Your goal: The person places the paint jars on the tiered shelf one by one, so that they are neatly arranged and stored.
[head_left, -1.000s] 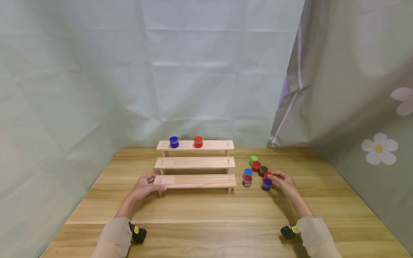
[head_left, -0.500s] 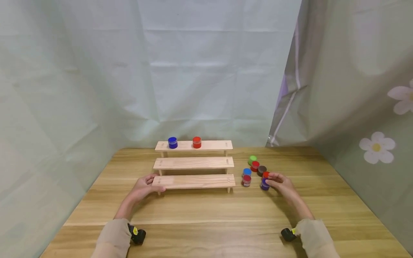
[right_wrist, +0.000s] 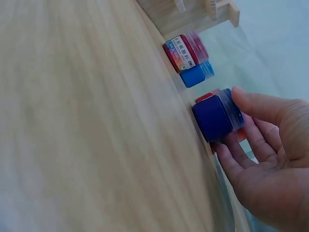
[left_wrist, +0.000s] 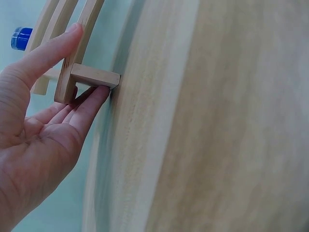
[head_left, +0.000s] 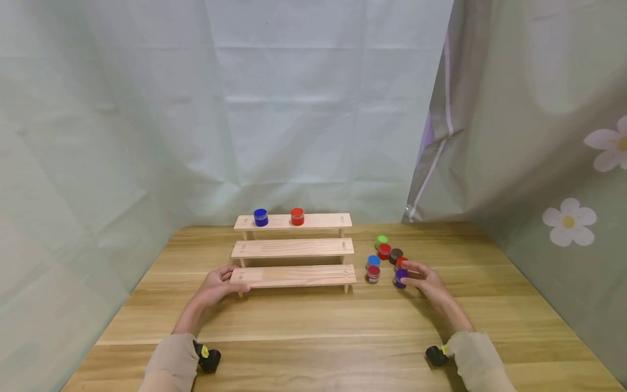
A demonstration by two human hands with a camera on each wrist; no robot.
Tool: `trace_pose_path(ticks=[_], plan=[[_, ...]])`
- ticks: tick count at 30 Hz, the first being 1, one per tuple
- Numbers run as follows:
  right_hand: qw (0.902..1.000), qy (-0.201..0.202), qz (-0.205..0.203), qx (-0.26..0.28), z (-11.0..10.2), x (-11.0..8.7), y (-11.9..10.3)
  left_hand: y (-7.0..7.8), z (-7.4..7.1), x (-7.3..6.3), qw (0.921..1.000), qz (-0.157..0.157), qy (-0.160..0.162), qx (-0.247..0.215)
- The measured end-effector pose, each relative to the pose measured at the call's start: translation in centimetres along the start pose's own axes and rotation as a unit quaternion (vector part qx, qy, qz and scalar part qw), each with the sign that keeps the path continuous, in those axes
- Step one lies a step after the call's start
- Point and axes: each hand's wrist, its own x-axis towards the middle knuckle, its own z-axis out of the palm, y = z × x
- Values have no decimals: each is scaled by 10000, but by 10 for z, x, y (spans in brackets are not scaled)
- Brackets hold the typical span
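A three-tier wooden rack [head_left: 294, 276] stands on the table. My left hand [head_left: 217, 287] grips the left end of its lowest shelf, thumb on top and fingers beneath by the leg [left_wrist: 95, 76]. On the right, my right hand [head_left: 431, 284] has its thumb against a dark blue-purple paint jar [right_wrist: 212, 118], the fingers reaching round its far side. A red jar [head_left: 400, 263] sits right behind, close to the index finger and partly hidden. Beside them are a brown-black jar [head_left: 396, 256], a red jar [head_left: 384, 251], a green jar [head_left: 381, 242], a light blue jar [head_left: 374, 262] and a dark red jar [head_left: 373, 274].
On the rack's top shelf stand a blue jar [head_left: 261, 218] and a red jar [head_left: 297, 216]. Pale curtains [head_left: 313, 125] enclose the wooden table [head_left: 303, 337] at the back and sides. Each wrist wears a small black camera [head_left: 209, 359].
My right thumb has come from the red jar onto the dark blue-purple jar in front of it. The left hand keeps its grip on the shelf. The head view has shifted slightly.
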Motion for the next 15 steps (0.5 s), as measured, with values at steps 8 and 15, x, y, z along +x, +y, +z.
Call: trace_pose_path(ticks=[8,15], plan=[[9972,-380,-357,-542,4,1,1,0,0,0,10000,-4,3,93],[9968,-396,-415,-553,3,4,6,0,-1,0,9999,19,-13,132]])
